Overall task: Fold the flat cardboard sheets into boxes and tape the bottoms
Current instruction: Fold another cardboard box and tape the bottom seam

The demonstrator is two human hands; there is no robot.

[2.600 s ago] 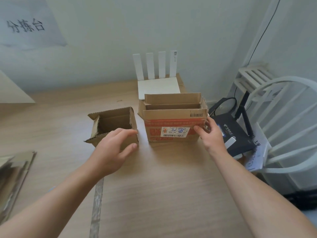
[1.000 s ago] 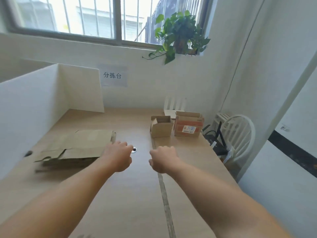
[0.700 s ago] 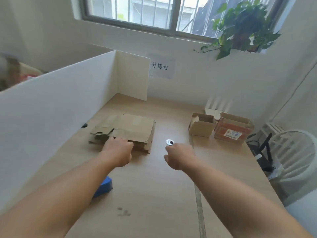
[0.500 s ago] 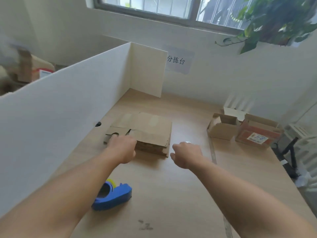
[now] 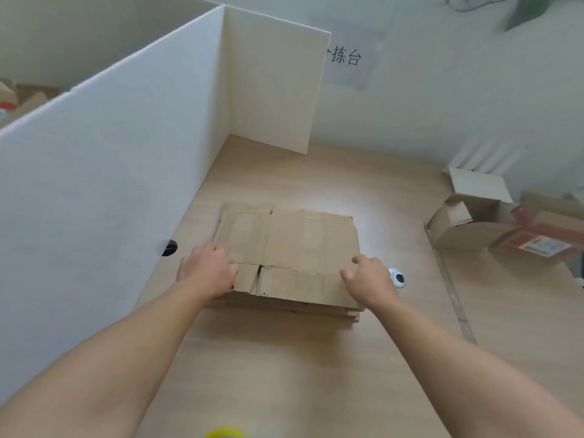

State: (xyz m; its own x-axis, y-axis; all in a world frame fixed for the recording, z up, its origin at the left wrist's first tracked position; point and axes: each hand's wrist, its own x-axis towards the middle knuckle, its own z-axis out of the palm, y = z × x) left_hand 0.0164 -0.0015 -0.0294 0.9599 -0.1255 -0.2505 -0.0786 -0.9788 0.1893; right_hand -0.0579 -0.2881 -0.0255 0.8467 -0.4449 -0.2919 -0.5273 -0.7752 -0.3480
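**A:** Where the wood-grain counter (image 5: 284,358) runs beside the smooth white partition (image 5: 110,153), what lies there?

**B:** A stack of flat cardboard sheets (image 5: 294,245), brown, creased and rectangular. Its long side runs left to right.

**A:** And the grips?

**B:** The left grip (image 5: 207,270) curls round the stack's near left corner. The right grip (image 5: 369,279) rests bent-fingered on the near right corner, but whether it pinches, I cannot tell. The folded boxes (image 5: 458,222) at right are blurred.
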